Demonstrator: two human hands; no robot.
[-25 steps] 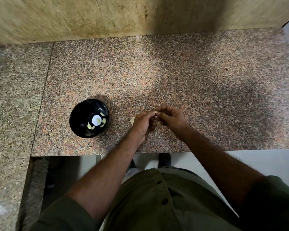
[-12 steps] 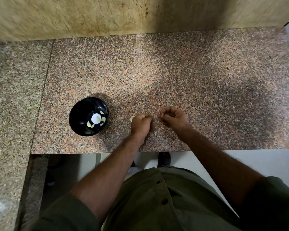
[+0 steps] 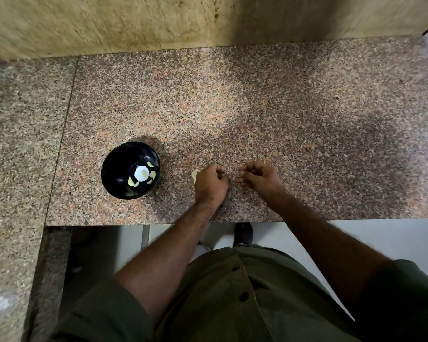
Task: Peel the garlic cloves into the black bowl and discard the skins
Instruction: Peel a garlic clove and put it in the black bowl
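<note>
Speckled granite counter (image 3: 294,114) is backed by a tan wall. A black bowl (image 3: 119,169) is set on it at left; a pale skin scrap (image 3: 195,173) is seen just right of it.

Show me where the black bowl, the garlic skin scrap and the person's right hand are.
black bowl (image 3: 114,169): head view, on its dark inner wall, left side.
garlic skin scrap (image 3: 195,173): head view, on the pale piece showing beside the left hand's knuckles.
right hand (image 3: 261,177): head view, on the back of the hand.
</note>
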